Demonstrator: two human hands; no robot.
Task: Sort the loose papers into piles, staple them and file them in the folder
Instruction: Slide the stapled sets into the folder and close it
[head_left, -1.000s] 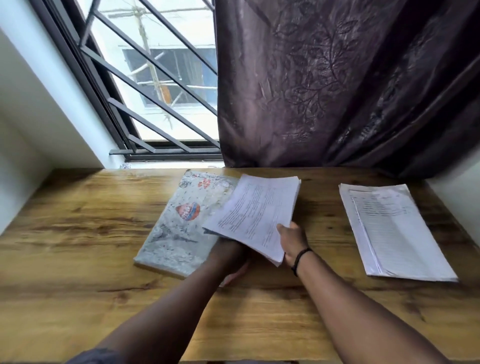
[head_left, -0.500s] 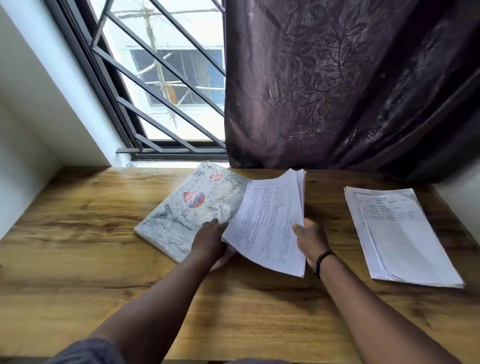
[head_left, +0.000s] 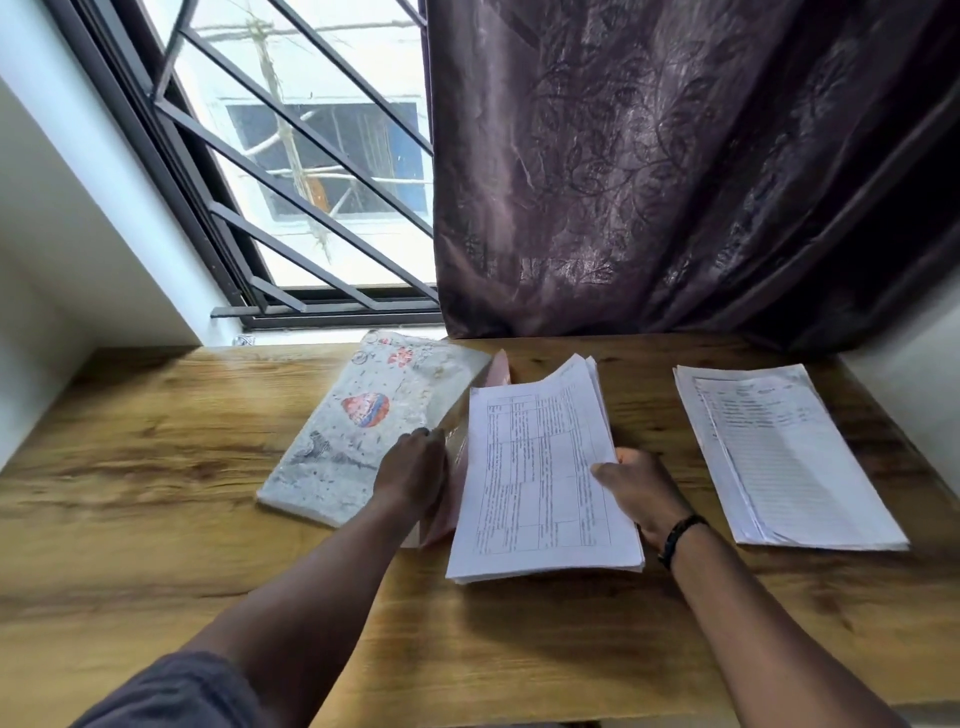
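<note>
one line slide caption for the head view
Right hand grips a printed paper stack while left hand lifts the patterned folder cover.

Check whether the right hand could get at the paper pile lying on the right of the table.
Probably yes: only bare table lies between the right hand and the paper pile, but that hand now grips the held stack and must let go first.

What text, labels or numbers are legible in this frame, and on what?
None can be read.
Held stack of papers: a printed table with lines of text, too small and blurred.
Stack of papers on the right: a printed list with a header, blurred.
Patterned folder: red and blue emblem and a red mark near the far edge; any lettering is illegible.
</note>
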